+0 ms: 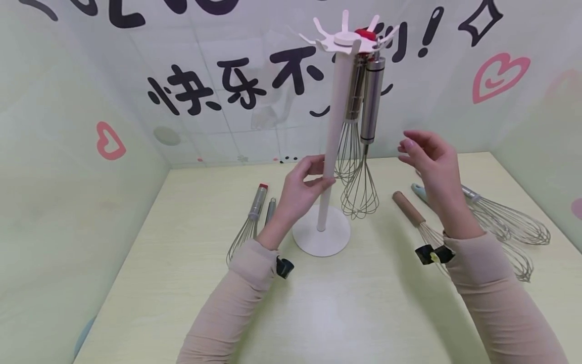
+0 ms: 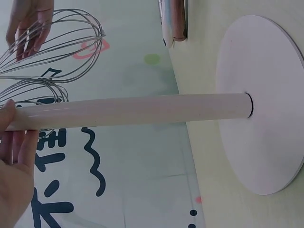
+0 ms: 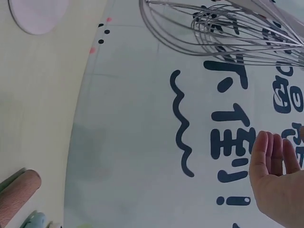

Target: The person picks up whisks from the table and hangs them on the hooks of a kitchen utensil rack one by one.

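A white stand point(image 1: 324, 202) with a round base and a hooked top stands on the table. My left hand point(image 1: 302, 187) grips its pole around the middle, thumb on one side and fingers on the other, as the left wrist view also shows. From the hooks hang two whisks: a silver-handled whisk point(image 1: 372, 101) in front and another metal whisk point(image 1: 354, 96) with a red end behind it. To the right of them my right hand point(image 1: 432, 162) hovers in the air with loosely bent fingers, holding nothing. In the right wrist view that hand point(image 3: 280, 180) is apart from the whisk wires point(image 3: 228, 38).
Right of the stand lie a brown-handled whisk point(image 1: 409, 208), a blue-handled whisk point(image 1: 419, 193) and a metal whisk point(image 1: 514, 217), partly behind my right arm. On the left are a red-tipped whisk point(image 1: 258, 202) and a smaller handle point(image 1: 271, 210). A printed wall point(image 1: 218, 136) rises behind the table.
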The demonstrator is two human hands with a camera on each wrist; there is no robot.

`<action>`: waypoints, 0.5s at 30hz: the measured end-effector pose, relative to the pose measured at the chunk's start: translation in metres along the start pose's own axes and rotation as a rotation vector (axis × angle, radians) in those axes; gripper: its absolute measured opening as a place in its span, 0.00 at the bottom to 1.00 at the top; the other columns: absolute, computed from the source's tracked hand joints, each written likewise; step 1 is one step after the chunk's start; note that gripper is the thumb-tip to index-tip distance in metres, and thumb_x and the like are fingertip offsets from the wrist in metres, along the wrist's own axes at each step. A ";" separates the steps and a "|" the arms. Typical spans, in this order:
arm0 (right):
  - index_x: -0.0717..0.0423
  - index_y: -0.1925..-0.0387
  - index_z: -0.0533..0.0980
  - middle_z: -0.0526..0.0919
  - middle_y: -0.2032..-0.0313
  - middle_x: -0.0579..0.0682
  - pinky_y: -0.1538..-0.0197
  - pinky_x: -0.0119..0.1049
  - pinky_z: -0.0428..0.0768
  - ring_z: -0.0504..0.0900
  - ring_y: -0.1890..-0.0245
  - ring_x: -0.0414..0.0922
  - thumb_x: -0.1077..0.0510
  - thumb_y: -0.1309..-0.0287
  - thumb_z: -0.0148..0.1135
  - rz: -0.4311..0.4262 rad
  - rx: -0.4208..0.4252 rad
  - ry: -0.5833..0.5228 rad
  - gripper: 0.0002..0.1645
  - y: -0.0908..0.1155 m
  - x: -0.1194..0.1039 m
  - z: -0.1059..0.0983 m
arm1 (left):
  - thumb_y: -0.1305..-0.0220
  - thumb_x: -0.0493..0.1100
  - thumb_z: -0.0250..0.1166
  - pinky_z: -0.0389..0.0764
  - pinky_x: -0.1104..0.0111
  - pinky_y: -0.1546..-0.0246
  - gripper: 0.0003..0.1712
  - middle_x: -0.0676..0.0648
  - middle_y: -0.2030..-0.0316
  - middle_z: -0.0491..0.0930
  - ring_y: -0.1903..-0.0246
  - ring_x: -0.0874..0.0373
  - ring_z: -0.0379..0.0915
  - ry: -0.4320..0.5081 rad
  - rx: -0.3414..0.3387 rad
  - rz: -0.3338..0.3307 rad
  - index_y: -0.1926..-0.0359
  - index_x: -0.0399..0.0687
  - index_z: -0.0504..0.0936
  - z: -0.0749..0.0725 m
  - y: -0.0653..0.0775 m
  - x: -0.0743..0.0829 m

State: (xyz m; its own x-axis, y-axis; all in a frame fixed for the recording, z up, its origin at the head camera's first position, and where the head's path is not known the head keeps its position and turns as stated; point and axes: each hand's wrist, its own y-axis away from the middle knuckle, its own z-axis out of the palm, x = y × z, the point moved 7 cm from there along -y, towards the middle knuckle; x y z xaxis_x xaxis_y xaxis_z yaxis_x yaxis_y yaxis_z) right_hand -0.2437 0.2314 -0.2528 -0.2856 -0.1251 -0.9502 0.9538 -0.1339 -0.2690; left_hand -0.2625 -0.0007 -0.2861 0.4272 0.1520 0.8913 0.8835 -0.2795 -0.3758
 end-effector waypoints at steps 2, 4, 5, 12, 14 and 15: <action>0.51 0.53 0.77 0.80 0.61 0.43 0.57 0.18 0.83 0.80 0.60 0.35 0.57 0.38 0.61 0.034 0.012 0.030 0.12 0.000 0.007 -0.006 | 0.42 0.33 0.67 0.84 0.71 0.47 0.26 0.37 0.52 0.78 0.50 0.47 0.77 0.006 0.004 -0.013 0.42 0.37 0.72 -0.001 0.000 0.000; 0.50 0.54 0.76 0.79 0.61 0.43 0.57 0.17 0.83 0.80 0.61 0.34 0.57 0.38 0.61 0.062 0.023 0.040 0.11 -0.001 0.013 -0.012 | 0.42 0.33 0.67 0.83 0.71 0.47 0.26 0.37 0.52 0.78 0.49 0.48 0.77 0.011 0.005 -0.025 0.42 0.37 0.72 -0.001 0.001 0.000; 0.50 0.54 0.76 0.79 0.61 0.43 0.57 0.17 0.83 0.79 0.61 0.34 0.58 0.38 0.61 0.075 0.029 0.041 0.10 -0.001 0.017 -0.015 | 0.42 0.33 0.67 0.83 0.71 0.47 0.26 0.37 0.52 0.78 0.49 0.48 0.77 0.012 0.005 -0.030 0.42 0.37 0.72 -0.001 0.001 0.000; 0.44 0.58 0.75 0.77 0.63 0.38 0.60 0.14 0.81 0.78 0.63 0.31 0.56 0.37 0.59 0.188 0.073 0.149 0.06 -0.001 0.042 -0.033 | 0.43 0.32 0.67 0.83 0.72 0.46 0.27 0.38 0.49 0.77 0.48 0.47 0.76 0.014 -0.001 -0.040 0.41 0.38 0.72 -0.002 0.000 0.000; 0.41 0.60 0.74 0.76 0.64 0.36 0.61 0.13 0.80 0.77 0.65 0.29 0.55 0.36 0.58 0.223 0.076 0.202 0.05 0.000 0.049 -0.037 | 0.43 0.32 0.67 0.82 0.73 0.46 0.27 0.38 0.49 0.77 0.48 0.48 0.76 0.016 -0.001 -0.044 0.41 0.38 0.72 -0.002 0.000 0.001; 0.39 0.61 0.73 0.76 0.65 0.35 0.61 0.12 0.80 0.77 0.66 0.28 0.55 0.36 0.58 0.234 0.077 0.239 0.05 0.000 0.052 -0.039 | 0.43 0.32 0.67 0.82 0.73 0.46 0.27 0.38 0.48 0.77 0.48 0.48 0.76 0.017 0.000 -0.047 0.41 0.38 0.72 -0.002 0.000 0.001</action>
State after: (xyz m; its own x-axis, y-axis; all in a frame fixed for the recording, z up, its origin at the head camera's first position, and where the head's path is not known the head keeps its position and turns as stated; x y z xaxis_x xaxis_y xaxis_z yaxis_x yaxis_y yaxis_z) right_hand -0.2550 0.2633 -0.3087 -0.0207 0.0717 -0.9972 0.9783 -0.2042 -0.0350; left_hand -0.2628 -0.0027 -0.2847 0.3821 0.1490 0.9121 0.9024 -0.2728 -0.3335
